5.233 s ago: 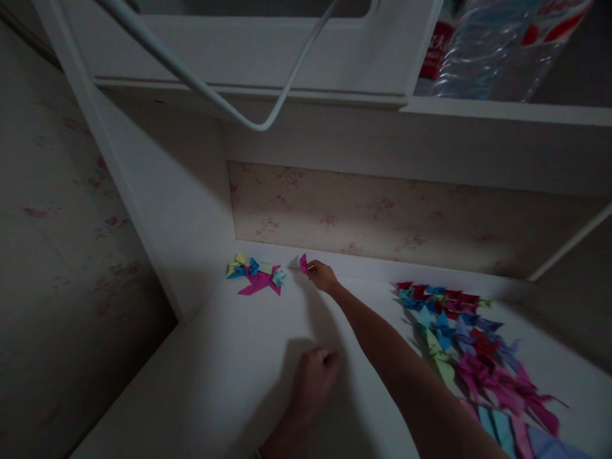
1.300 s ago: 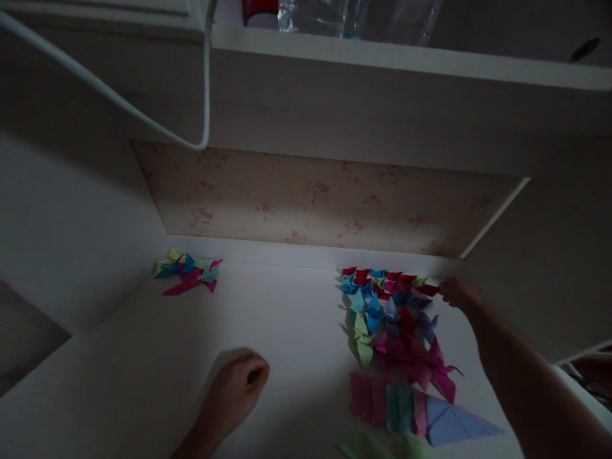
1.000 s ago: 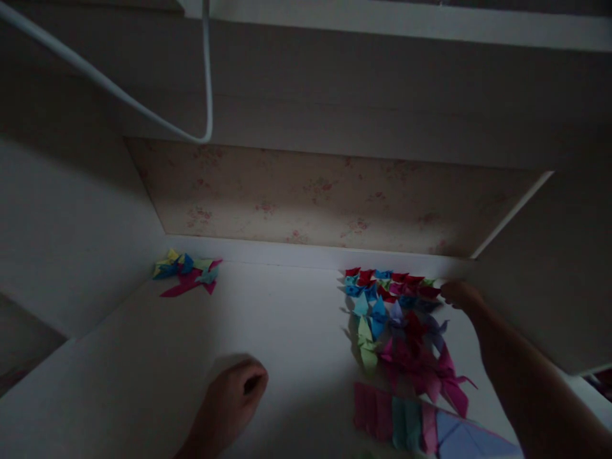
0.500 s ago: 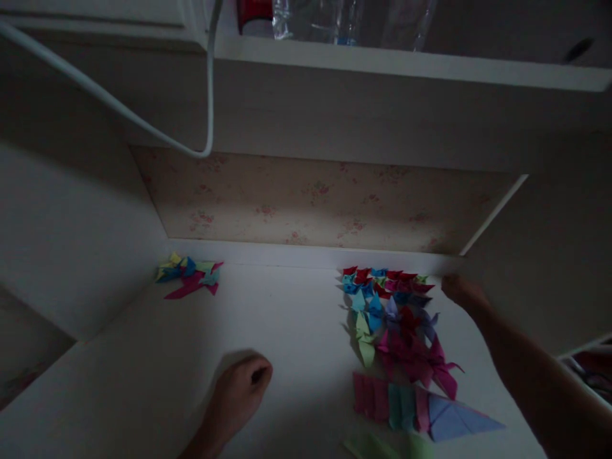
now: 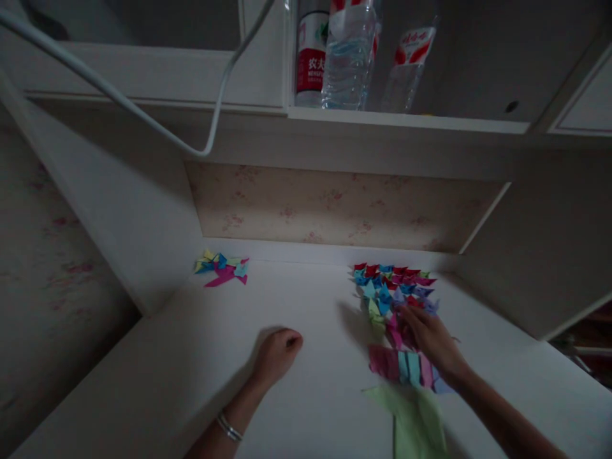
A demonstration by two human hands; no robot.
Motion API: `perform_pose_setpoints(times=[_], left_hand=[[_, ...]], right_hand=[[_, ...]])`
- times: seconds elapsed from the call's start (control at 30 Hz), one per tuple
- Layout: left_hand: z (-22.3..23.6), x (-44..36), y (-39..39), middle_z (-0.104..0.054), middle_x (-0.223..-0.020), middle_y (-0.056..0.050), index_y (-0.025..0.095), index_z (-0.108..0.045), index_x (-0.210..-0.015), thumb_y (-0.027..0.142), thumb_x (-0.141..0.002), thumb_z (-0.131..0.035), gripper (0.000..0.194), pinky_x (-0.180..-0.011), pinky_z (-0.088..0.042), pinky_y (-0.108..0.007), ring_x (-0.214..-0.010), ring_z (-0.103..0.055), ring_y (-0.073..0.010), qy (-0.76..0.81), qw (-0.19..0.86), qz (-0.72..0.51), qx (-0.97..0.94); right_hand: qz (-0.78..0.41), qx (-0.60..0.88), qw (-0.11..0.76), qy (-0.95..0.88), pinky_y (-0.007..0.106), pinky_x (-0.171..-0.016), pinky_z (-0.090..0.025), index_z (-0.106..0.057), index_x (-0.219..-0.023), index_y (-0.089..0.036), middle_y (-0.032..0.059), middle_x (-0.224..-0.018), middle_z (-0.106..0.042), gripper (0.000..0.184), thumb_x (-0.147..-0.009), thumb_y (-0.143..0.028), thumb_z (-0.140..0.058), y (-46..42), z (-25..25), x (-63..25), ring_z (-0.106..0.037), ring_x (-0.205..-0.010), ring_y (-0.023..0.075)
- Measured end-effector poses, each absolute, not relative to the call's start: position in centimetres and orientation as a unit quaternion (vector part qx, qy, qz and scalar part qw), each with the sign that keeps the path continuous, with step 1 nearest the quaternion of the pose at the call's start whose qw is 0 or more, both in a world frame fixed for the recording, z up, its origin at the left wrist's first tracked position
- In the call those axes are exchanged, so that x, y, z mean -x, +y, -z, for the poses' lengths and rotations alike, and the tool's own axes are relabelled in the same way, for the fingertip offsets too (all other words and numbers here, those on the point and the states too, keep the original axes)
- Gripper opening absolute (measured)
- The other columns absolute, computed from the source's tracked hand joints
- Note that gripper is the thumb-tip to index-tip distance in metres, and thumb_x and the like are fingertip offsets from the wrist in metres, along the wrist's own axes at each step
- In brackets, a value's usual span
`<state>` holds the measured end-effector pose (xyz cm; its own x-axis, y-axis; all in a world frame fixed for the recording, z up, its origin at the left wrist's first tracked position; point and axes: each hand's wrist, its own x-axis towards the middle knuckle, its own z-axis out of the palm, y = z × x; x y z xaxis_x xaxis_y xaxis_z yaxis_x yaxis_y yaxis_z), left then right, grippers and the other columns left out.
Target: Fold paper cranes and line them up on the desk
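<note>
My left hand rests on the white desktop, curled into a loose fist with nothing visible in it. Over the cluster of small folded-paper cranes, my right hand has its fingertips pressed together beside a magenta paper crane. What those fingers pinch, if anything, is hidden. A light green crane lies just left of them. Below the hand runs a row of folded pink and teal paper pieces, its right end partly covered by the wrist. Nearest me lies light green paper.
Several more colourful folded papers lie at the back left corner. An overhead shelf holds a red-and-white labelled bottle and clear plastic bottles. A white cable hangs in front. Side panels bound the desk.
My right hand has come from the back right corner, leftward and nearer, to the magenta cranes. The left hand stays curled on the desk. The view has shifted, showing more of the shelf.
</note>
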<state>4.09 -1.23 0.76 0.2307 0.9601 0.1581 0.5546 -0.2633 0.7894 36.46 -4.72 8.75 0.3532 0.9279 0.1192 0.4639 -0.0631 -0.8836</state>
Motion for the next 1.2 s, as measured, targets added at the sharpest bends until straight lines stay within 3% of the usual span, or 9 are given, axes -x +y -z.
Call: perform_pose_setpoints(times=[0.1, 0.23, 0.37, 0.57, 0.73, 0.93, 1.07, 1.2], left_hand=[[-0.7, -3.8, -1.3, -0.072, -0.076, -0.002, 0.018, -0.072, -0.078, 0.031, -0.079, -0.05, 0.026, -0.069, -0.046, -0.024, -0.073, -0.064, -0.0164, 0.514, 0.342, -0.35, -0.705], [-0.9, -3.3, -1.5, -0.072, -0.08, -0.004, 0.016, -0.072, -0.081, 0.033, -0.081, -0.047, 0.03, -0.071, -0.047, -0.024, -0.076, -0.064, -0.0171, 0.506, 0.349, -0.363, -0.7], [-1.2, -3.2, -1.6, -0.072, -0.082, -0.005, 0.016, -0.071, -0.083, 0.034, -0.081, -0.047, 0.03, -0.074, -0.048, -0.024, -0.078, -0.065, -0.0174, 0.501, 0.351, -0.367, -0.701], [-0.8, -3.5, -1.5, -0.072, -0.081, -0.005, 0.015, -0.071, -0.081, 0.033, -0.08, -0.05, 0.027, -0.07, -0.048, -0.024, -0.076, -0.065, -0.0165, 0.491, 0.351, -0.365, -0.709], [-0.9, -1.8, 1.0, -0.064, -0.056, 0.0, 0.014, -0.068, -0.093, 0.042, -0.086, -0.041, 0.04, -0.049, -0.044, -0.023, -0.049, -0.058, -0.0148, 0.598, 0.288, -0.326, -0.673], [-4.0, 5.1, 9.0, -0.07, -0.091, -0.008, 0.017, -0.067, -0.085, 0.026, -0.083, -0.044, 0.025, -0.079, -0.045, -0.027, -0.091, -0.062, -0.0202, 0.67, 0.151, -0.316, -0.654], [-6.3, 9.4, 13.9, -0.068, -0.089, -0.011, 0.015, -0.065, -0.08, 0.021, -0.083, -0.041, 0.026, -0.078, -0.044, -0.032, -0.089, -0.06, -0.0243, 0.706, 0.089, -0.282, -0.644], [-7.1, 11.3, 16.9, -0.066, -0.076, -0.01, 0.013, -0.062, -0.064, 0.017, -0.082, -0.044, 0.025, -0.076, -0.042, -0.03, -0.083, -0.059, -0.0233, 0.709, 0.073, -0.249, -0.656]], right_hand=[[-0.441, 0.589, 0.468, -0.488, 0.025, -0.039, -0.03, -0.063, -0.086, -0.018, 0.0009, -0.058, -0.059, 0.049, -0.078, -0.064, -0.049, -7.8, -5.8, -28.3, -0.045, -0.04, 0.012], [-0.547, 0.52, 0.46, -0.468, 0.023, -0.038, -0.025, -0.061, -0.083, -0.017, -0.0024, -0.052, -0.054, 0.044, -0.079, -0.06, -0.051, -8.3, -2.5, -20.6, -0.038, -0.037, 0.0099], [-0.449, 0.555, 0.495, -0.495, 0.025, -0.047, -0.033, -0.062, -0.073, -0.02, -0.0009, -0.053, -0.054, 0.039, -0.083, -0.054, -0.048, -7.8, -1.2, -17.2, -0.046, -0.047, 0.0138], [-0.388, 0.548, 0.426, -0.606, 0.026, -0.055, -0.036, -0.065, -0.079, -0.023, -0.0001, -0.058, -0.057, 0.036, -0.091, -0.047, -0.041, -8.8, -1.0, -17.4, -0.052, -0.055, 0.0171], [-0.383, 0.556, 0.399, -0.621, 0.026, -0.055, -0.036, -0.066, -0.084, -0.023, -0.0001, -0.057, -0.057, 0.035, -0.092, -0.046, -0.04, -8.6, -0.5, -17.6, -0.054, -0.054, 0.0172], [-0.384, 0.565, 0.396, -0.613, 0.023, -0.053, -0.036, -0.065, -0.081, -0.02, 0.0009, -0.059, -0.059, 0.04, -0.093, -0.046, -0.037, -8.1, -0.7, -17.5, -0.055, -0.055, 0.0154], [-0.367, 0.569, 0.396, -0.62, 0.023, -0.053, -0.035, -0.065, -0.081, -0.02, 0.0023, -0.064, -0.062, 0.039, -0.093, -0.045, -0.038, -8.0, -0.7, -17.6, -0.055, -0.057, 0.0151], [-0.365, 0.572, 0.404, -0.614, 0.022, -0.052, -0.034, -0.064, -0.076, -0.019, 0.0018, -0.062, -0.061, 0.039, -0.093, -0.044, -0.039, -7.9, -0.6, -17.7, -0.054, -0.056, 0.0142]])
